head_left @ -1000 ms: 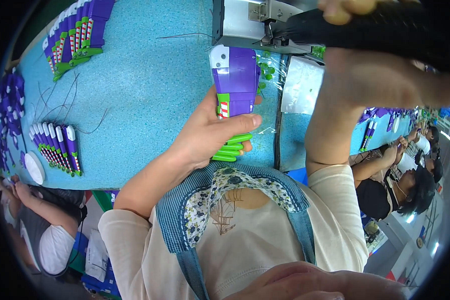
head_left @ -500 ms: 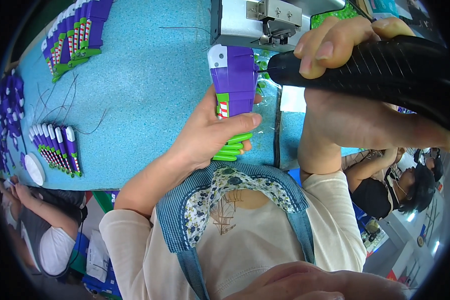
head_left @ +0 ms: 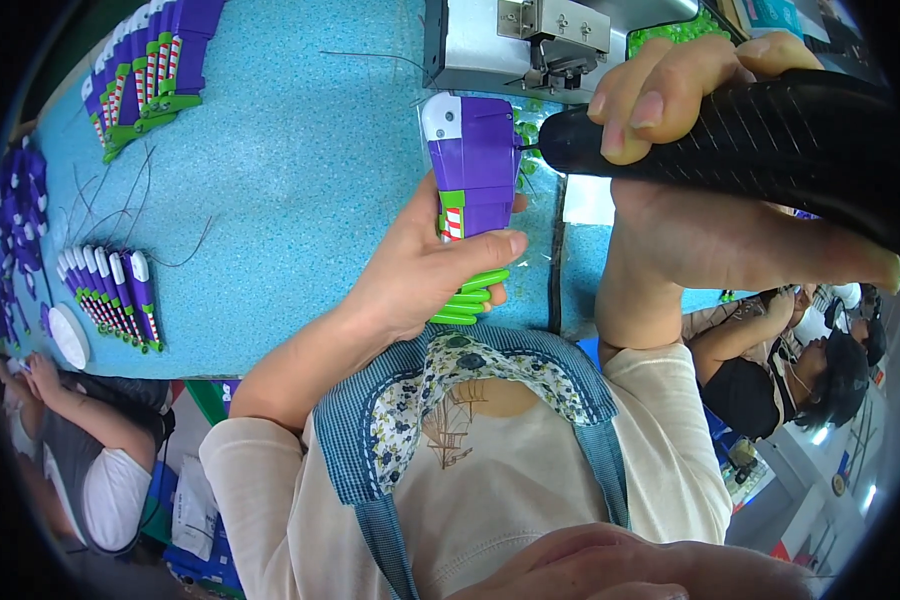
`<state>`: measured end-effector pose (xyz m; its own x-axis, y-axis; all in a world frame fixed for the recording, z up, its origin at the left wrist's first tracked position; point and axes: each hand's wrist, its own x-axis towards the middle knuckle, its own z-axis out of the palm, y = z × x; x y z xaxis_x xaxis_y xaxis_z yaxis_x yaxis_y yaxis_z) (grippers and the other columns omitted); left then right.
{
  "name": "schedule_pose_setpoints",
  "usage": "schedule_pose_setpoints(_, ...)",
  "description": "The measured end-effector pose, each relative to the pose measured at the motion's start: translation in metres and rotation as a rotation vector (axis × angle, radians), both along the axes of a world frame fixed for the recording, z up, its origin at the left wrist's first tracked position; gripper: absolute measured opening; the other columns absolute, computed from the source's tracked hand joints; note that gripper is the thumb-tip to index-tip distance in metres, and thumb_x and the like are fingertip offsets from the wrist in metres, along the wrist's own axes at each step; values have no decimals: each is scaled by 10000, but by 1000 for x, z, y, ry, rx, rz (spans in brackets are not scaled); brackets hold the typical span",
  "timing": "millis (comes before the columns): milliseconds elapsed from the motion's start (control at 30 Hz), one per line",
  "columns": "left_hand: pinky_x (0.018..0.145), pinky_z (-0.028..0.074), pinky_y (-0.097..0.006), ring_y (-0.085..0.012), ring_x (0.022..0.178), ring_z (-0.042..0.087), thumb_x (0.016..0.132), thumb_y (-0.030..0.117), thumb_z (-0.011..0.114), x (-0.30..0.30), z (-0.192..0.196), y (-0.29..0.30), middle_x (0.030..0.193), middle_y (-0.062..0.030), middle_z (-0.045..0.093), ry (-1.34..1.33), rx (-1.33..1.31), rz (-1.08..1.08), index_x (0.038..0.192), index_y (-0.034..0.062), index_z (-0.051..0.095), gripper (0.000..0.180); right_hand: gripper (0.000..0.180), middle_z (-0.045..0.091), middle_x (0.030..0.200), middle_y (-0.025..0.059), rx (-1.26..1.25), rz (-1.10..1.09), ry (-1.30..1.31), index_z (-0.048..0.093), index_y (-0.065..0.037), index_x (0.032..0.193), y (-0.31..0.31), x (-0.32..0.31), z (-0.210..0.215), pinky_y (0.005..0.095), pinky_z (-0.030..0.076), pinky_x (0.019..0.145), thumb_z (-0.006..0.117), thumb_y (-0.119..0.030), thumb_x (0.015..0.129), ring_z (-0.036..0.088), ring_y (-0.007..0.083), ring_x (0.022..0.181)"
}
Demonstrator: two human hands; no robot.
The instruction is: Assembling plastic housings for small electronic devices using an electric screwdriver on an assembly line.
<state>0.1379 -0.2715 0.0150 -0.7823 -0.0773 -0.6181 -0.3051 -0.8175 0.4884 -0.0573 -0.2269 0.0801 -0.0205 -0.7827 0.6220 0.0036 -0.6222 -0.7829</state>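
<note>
My left hand point(head_left: 425, 270) grips a purple toy part point(head_left: 473, 165) with a white corner, a red-and-white striped patch and green prongs point(head_left: 467, 296) at its near end, held over the blue table point(head_left: 290, 180). My right hand point(head_left: 700, 150) is closed around a black ribbed power screwdriver point(head_left: 730, 125). Its tip touches the right side of the purple part. A grey metal machine point(head_left: 530, 40) sits just behind the part.
A row of purple-and-green parts point(head_left: 150, 70) lies at the far left, another row point(head_left: 110, 295) nearer, beside a white disc point(head_left: 68, 335). Thin wires trail across the table. Green pieces point(head_left: 670, 30) sit behind the machine. Other people sit at the left and right edges.
My right hand has brought the black screwdriver down and left until its tip meets the purple part. My left hand has kept the part nearly still.
</note>
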Motion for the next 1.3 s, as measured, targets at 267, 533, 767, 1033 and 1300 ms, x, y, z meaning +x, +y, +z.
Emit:
schedule_pose_setpoints(267,539,546,-283,-149,662,626,828,126,721,0,0,-2,1178,-130,573,14,35,-53,1263,21,373,567,1115,615,853,122,37,-79,-8,460,-49,1277,1,0,5,328,493,588,246,-949,654,607,220,649)
schedule_pose_setpoints(533,529,542,-283,-150,642,622,834,138,709,-3,3,-5,1182,-137,575,66,11,-15,1234,-11,435,508,572,616,692,140,12,-570,113,428,-24,1165,-13,10,28,386,557,538,753,-267,762,629,277,534)
schedule_pose_setpoints(767,515,538,-282,-154,619,623,826,117,700,-3,3,-6,1085,-96,593,33,31,4,1212,4,477,460,692,610,736,124,7,-440,-12,452,-44,1190,-4,4,17,345,530,534,531,-546,720,615,246,558)
schedule_pose_setpoints(1033,502,536,-278,-144,609,619,822,92,704,-4,8,-3,1051,-81,593,24,18,31,1206,7,478,454,1119,612,843,137,66,-103,187,472,-38,1249,10,2,5,335,492,583,258,-955,644,603,214,645)
schedule_pose_setpoints(1300,496,532,-269,-141,607,617,826,94,705,-4,3,-2,1064,-79,587,19,20,24,1223,8,447,481,1100,607,833,152,55,-100,-88,460,-21,1212,8,7,-6,331,490,580,327,-946,632,596,213,636)
